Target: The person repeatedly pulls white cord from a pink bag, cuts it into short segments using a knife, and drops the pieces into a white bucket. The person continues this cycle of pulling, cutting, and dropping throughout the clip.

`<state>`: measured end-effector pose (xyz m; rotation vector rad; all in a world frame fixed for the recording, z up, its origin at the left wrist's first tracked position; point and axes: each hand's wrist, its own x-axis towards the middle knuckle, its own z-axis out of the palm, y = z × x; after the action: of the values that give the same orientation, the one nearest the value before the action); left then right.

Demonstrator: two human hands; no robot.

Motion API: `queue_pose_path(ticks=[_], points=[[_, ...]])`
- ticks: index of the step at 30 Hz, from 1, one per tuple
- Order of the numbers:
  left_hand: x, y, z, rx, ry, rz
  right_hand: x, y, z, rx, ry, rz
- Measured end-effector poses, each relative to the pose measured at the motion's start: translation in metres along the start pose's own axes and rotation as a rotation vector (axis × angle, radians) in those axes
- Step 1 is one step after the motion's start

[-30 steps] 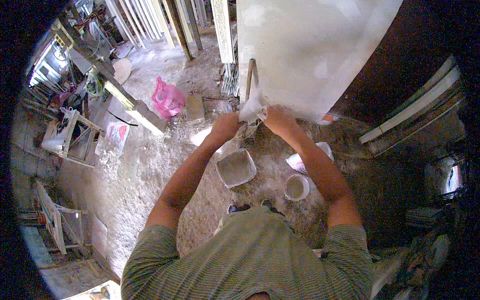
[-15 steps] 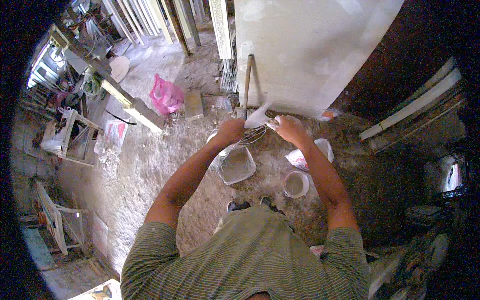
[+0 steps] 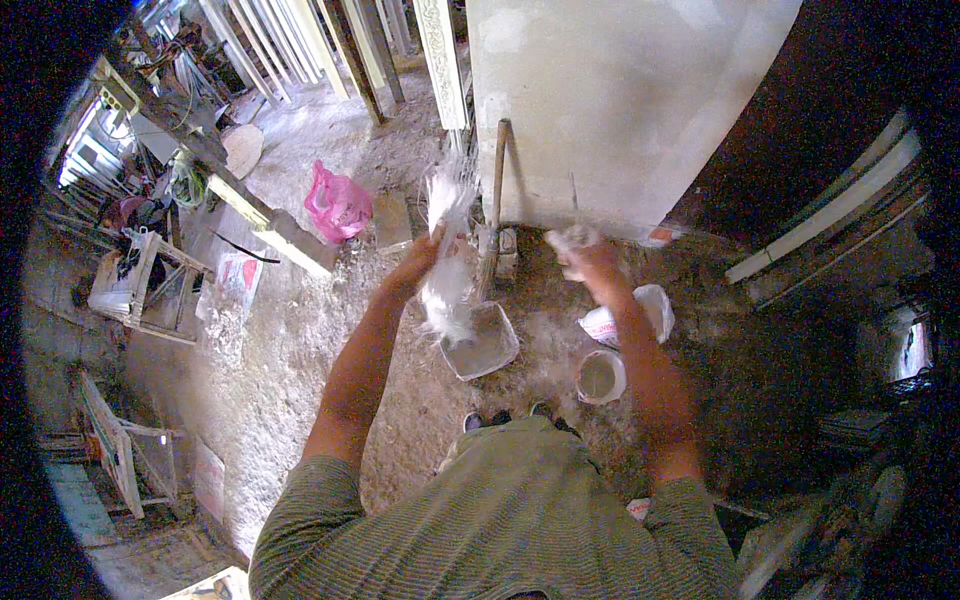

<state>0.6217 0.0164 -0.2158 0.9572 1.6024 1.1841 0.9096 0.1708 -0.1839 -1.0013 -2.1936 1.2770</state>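
My left hand (image 3: 432, 250) is closed around the middle of a bundle of loose white fibres (image 3: 450, 300). The strands fan out above the fist and hang below it, over a square plastic tub (image 3: 512, 345) on the floor. Further right, my right hand (image 3: 592, 262) is held up apart from the bundle, smeared by motion. Its fingers look closed, with something pale at them that I cannot make out. Below that hand stand a white plastic bag (image 3: 655, 305) and a round bucket (image 3: 601, 378) with greyish contents.
A wooden-handled tool (image 3: 499, 175) leans on a large pale panel (image 3: 620, 100) ahead. A pink plastic bag (image 3: 337, 203) lies beside a block (image 3: 391, 220). Pale mouldings (image 3: 437, 60) stand at the back. At left are a plank (image 3: 270, 232) and a wooden frame (image 3: 160, 280).
My hands have moved apart from near each other. The left swung left with the fibres, which now hang lower and spread out; the right moved slightly right.
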Motion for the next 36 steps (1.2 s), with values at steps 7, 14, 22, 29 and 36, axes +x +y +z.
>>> queue_pose_path(ticks=[7, 14, 22, 29, 36], points=[[-0.001, 0.021, 0.015, -0.471, 0.012, -0.057, -0.007, -0.073, 0.111, 0.241, 0.208, -0.094], [-0.010, 0.005, -0.008, -0.474, 0.206, 0.018, 0.019, -0.020, 0.154, 0.580, 0.169, 0.156], [-0.020, -0.004, -0.058, -0.792, 0.227, 0.070, 0.011, 0.033, 0.122, 0.746, 0.423, 0.461], [-0.044, 0.004, -0.084, -0.897, 0.117, 0.218, -0.003, 0.034, 0.082, -0.197, 1.206, 0.563], [-0.044, 0.013, -0.081, -0.840, 0.030, 0.181, 0.002, -0.048, 0.128, 0.305, 0.286, -0.212]])
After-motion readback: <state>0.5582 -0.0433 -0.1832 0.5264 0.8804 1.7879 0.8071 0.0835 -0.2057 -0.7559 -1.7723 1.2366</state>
